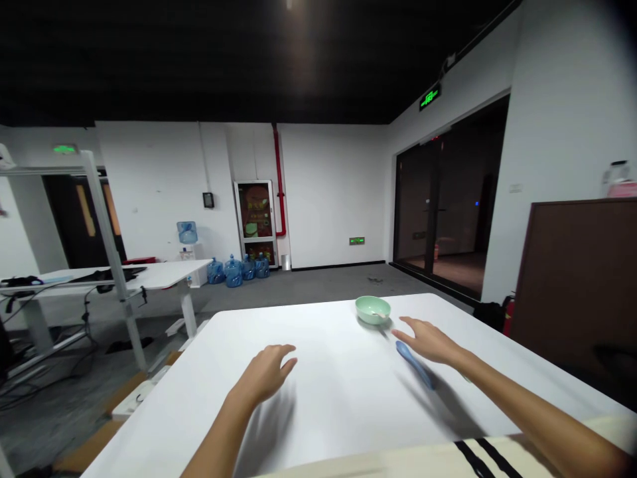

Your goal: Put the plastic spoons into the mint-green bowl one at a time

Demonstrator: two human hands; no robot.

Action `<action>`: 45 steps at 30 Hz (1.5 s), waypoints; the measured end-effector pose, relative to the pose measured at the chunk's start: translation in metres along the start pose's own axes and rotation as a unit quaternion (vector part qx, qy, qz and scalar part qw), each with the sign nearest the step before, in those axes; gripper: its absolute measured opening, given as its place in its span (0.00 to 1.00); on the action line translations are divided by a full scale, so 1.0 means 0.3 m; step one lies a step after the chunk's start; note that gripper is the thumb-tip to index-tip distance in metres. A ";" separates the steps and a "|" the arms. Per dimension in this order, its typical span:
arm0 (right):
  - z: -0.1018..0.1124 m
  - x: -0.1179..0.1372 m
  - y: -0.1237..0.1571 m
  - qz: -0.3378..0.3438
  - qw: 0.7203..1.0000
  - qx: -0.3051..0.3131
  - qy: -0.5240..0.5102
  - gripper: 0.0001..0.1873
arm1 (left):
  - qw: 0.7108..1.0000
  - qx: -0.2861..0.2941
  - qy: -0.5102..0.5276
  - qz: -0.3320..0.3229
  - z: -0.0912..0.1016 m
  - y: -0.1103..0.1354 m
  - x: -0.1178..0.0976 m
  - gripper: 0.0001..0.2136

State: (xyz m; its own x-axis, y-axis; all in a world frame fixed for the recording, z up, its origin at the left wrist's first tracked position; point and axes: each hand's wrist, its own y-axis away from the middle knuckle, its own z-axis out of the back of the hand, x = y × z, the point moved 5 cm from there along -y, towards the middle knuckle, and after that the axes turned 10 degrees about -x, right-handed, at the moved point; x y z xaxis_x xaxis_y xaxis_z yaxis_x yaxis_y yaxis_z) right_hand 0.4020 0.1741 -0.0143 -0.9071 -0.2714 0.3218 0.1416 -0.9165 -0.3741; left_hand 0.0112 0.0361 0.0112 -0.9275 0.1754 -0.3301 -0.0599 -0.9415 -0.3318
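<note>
My left hand (pixel 266 373) hovers palm down over the white table (pixel 323 411), fingers loosely stretched out, holding nothing. My right hand (pixel 428 341) reaches forward with its fingers spread, just above a blue flat object (pixel 415 365) that lies on the table under its wrist. A pale green bowl (pixel 373 309) with something small and white inside stands on the table just beyond the right hand's fingertips. The hand does not touch the bowl.
A second white desk (pixel 149 273) with a metal frame stands to the left. Blue water bottles (pixel 233 271) sit by the far wall. A dark brown cabinet (pixel 577 279) stands at the right. A cream cloth with black stripes (pixel 478 455) lies at the table's near edge.
</note>
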 end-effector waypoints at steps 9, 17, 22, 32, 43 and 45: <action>-0.027 -0.011 0.071 0.009 0.999 -0.012 0.030 0.38 | 1.000 0.008 0.011 0.006 -0.004 0.011 -0.020 0.24; -0.011 -0.005 0.076 0.001 1.000 -0.003 0.022 0.37 | 1.000 0.010 0.017 0.007 -0.010 0.006 -0.007 0.26; 0.001 0.001 0.082 0.002 1.000 -0.003 0.011 0.36 | 1.000 0.002 0.019 0.006 -0.025 -0.002 0.018 0.27; -0.008 -0.010 0.074 0.005 1.000 -0.011 0.006 0.36 | 1.000 0.009 0.015 0.002 -0.028 -0.005 0.016 0.27; 0.039 0.041 -0.206 -0.014 0.997 -0.018 0.078 0.24 | 1.000 0.012 0.009 -0.012 -0.005 0.005 -0.029 0.25; 0.011 0.061 -0.277 -0.032 0.995 -0.005 0.095 0.21 | 1.000 0.014 0.009 -0.009 -0.003 0.008 -0.030 0.24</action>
State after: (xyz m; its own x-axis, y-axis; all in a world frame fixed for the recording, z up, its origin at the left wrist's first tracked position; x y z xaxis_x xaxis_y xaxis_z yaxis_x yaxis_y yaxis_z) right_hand 0.3751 0.2442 0.0256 -0.9729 -0.1504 0.1756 0.0771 -0.9272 -0.3667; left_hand 0.0199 0.0327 0.0126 -0.9197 0.1978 -0.3392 -0.0882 -0.9458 -0.3125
